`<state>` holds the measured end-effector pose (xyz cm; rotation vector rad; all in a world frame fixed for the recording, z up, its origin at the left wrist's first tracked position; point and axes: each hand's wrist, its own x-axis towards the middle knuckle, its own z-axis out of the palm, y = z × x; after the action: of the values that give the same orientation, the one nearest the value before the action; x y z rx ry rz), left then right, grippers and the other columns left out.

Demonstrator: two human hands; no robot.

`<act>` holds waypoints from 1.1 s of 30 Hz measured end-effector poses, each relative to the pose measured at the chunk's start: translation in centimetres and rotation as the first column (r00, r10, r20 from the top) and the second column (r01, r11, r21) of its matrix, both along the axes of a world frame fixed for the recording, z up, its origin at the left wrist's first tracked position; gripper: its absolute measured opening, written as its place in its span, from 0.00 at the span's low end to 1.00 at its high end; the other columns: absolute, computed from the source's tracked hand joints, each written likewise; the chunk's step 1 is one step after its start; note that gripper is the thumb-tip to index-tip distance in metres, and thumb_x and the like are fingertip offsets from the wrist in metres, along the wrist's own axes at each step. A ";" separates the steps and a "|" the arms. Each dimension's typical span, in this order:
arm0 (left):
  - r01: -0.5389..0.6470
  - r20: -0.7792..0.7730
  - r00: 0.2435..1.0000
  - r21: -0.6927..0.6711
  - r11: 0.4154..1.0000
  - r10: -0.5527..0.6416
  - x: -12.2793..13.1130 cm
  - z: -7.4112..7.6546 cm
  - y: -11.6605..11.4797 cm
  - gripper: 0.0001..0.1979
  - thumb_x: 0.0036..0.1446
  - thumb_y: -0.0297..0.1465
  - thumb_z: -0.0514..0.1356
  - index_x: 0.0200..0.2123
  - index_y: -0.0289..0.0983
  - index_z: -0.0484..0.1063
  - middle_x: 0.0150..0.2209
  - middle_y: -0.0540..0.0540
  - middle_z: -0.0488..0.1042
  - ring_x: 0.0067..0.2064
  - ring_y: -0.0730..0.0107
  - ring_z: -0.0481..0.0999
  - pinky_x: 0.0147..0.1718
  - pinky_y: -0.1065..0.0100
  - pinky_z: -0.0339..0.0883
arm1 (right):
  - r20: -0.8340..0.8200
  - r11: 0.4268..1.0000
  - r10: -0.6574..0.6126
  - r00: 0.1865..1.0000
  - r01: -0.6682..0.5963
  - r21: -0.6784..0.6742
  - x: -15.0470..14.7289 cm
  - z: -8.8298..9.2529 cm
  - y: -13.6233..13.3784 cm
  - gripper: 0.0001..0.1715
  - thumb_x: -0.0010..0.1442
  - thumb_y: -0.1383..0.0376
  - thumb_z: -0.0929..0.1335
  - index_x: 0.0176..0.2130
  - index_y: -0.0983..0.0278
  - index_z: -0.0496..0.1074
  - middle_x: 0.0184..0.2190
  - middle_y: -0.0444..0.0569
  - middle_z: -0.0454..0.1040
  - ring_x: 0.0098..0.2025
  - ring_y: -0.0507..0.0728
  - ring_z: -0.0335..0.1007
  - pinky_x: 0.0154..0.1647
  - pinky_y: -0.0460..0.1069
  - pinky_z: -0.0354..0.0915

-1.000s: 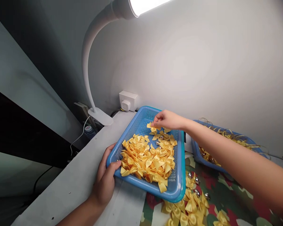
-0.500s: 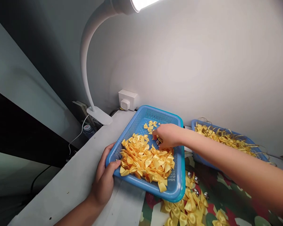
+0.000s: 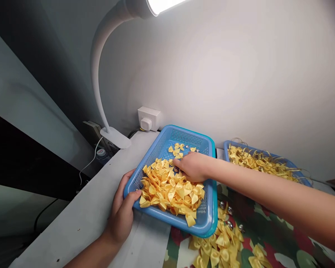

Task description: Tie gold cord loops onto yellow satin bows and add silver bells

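A blue plastic basket (image 3: 153, 213) holds a heap of yellow satin bows (image 3: 170, 186) at its near end, and a few bows and small silver bells lie toward its far end. My left hand (image 3: 124, 212) is closed on the basket's near left corner, thumb over the rim. Reaching in from the right, my right hand (image 3: 194, 166) is among the bows at the heap's far edge. Its fingers are bent downward beside a dark shiny bell (image 3: 176, 169); the fingertips are partly hidden, so what they hold cannot be made out.
A second blue basket (image 3: 226, 150) with bows and gold cords stands at the right by the wall. More bows (image 3: 222, 242) and bells lie on a camouflage cloth (image 3: 284, 238). A white lamp (image 3: 115, 137) and a wall socket (image 3: 149, 118) are behind at the left.
My right hand has moved a little left and nearer the heap, uncovering bells and a bow at the basket's far end. My left hand keeps its hold. The view has shifted slightly.
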<state>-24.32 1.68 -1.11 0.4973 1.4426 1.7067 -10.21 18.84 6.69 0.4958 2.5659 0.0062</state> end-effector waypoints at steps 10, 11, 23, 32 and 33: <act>0.014 -0.014 1.000 0.003 1.000 -0.014 -0.1 -0.1 0.0 0.23 0.51 0.34 0.61 0.52 0.42 0.67 0.45 0.48 0.76 0.51 0.53 0.74 0.45 0.63 0.71 | -0.113 0.997 0.064 0.992 -0.067 -0.025 -1.0 -1.2 -0.1 0.16 0.65 0.67 0.61 0.52 0.65 0.63 0.40 0.59 0.76 0.42 0.64 0.74 0.35 0.52 0.65; 0.013 -0.010 1.000 0.005 1.000 -0.013 -0.1 -0.1 0.1 0.23 0.51 0.34 0.61 0.52 0.42 0.67 0.45 0.48 0.76 0.51 0.53 0.74 0.45 0.63 0.71 | -0.131 0.998 0.059 0.990 -0.063 -0.029 -1.1 -1.3 -0.1 0.15 0.65 0.66 0.60 0.51 0.65 0.63 0.40 0.59 0.76 0.41 0.64 0.74 0.34 0.51 0.64; 0.029 -0.030 0.999 -0.018 0.999 -0.029 -0.2 -0.2 -0.1 0.21 0.51 0.35 0.61 0.50 0.43 0.68 0.45 0.49 0.76 0.50 0.55 0.74 0.41 0.66 0.72 | -0.309 0.985 -0.159 0.938 0.127 -0.120 0.0 0.1 0.2 0.10 0.69 0.62 0.58 0.43 0.65 0.64 0.32 0.53 0.75 0.30 0.57 0.69 0.27 0.47 0.55; -0.008 -0.052 0.999 -0.047 0.999 0.006 -0.3 -0.4 0.0 0.20 0.50 0.35 0.61 0.49 0.44 0.69 0.44 0.51 0.77 0.49 0.57 0.75 0.39 0.70 0.71 | -0.345 0.746 -0.583 0.735 0.317 -0.586 11.2 6.7 -2.1 0.19 0.70 0.53 0.55 0.37 0.62 0.63 0.32 0.46 0.67 0.32 0.53 0.63 0.32 0.47 0.61; -0.010 -0.050 0.999 -0.047 0.999 0.008 -0.3 -0.4 0.0 0.20 0.50 0.34 0.61 0.49 0.44 0.70 0.44 0.51 0.77 0.49 0.57 0.74 0.39 0.69 0.71 | -0.282 0.738 -0.576 0.767 0.341 -0.582 12.4 6.3 -3.4 0.18 0.69 0.54 0.56 0.36 0.62 0.63 0.32 0.45 0.67 0.32 0.53 0.63 0.33 0.47 0.61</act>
<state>-24.59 1.69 -1.48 0.5110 1.5193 1.6740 2.24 15.45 12.98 1.0220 2.6230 -1.0565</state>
